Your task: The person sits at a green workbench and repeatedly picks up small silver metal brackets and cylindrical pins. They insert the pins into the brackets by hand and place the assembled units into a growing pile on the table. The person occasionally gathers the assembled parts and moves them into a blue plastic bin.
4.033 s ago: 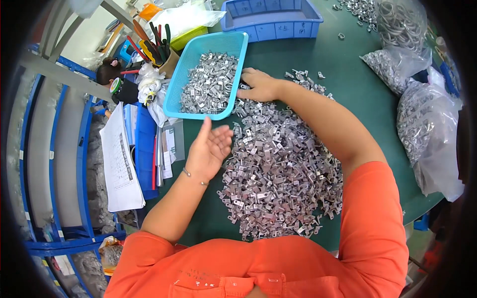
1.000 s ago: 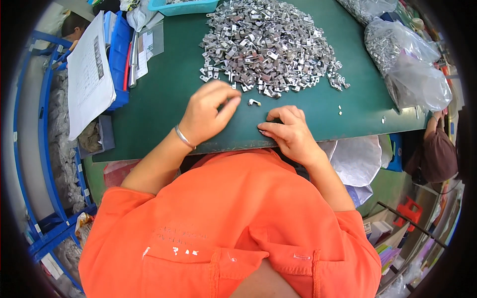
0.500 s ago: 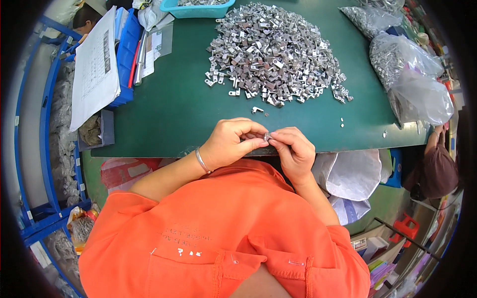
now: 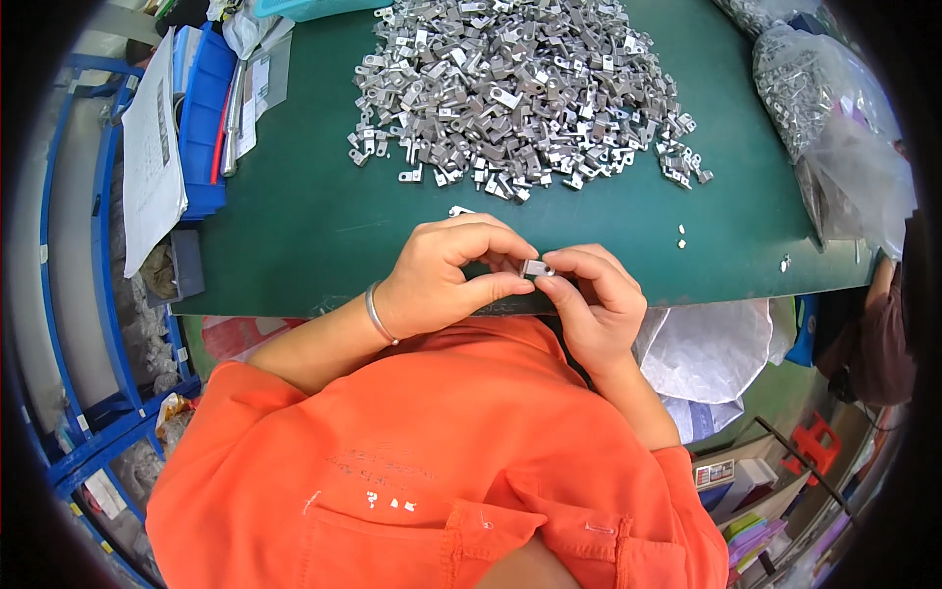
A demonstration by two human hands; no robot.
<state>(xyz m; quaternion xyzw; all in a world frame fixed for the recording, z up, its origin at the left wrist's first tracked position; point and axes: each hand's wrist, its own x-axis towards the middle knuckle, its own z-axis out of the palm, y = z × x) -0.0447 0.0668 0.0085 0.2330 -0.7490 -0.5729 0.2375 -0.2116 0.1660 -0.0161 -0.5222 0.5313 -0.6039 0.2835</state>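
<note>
Between the fingertips of both hands is a small silver metal bracket (image 4: 536,268), held just above the near edge of the green table (image 4: 324,211). My left hand (image 4: 454,265) pinches its left end with thumb and forefinger. My right hand (image 4: 599,299) grips the other end the same way. Farther off lies a large heap of similar small metal brackets (image 4: 520,98). One loose bracket (image 4: 460,210) rests just beyond my left hand, partly hidden by it.
Clear plastic bags of metal parts (image 4: 834,128) sit at the right. A blue bin (image 4: 204,128) with a paper sheet (image 4: 154,162) stands at the left, near a blue rack (image 4: 106,226). A turquoise tray (image 4: 319,8) is at the back. A person's arm (image 4: 880,285) shows at far right.
The bracket between my fingers has turned and shows more of its face. My hands are slightly farther apart. The whole view has shifted, with the heap now nearer the top.
</note>
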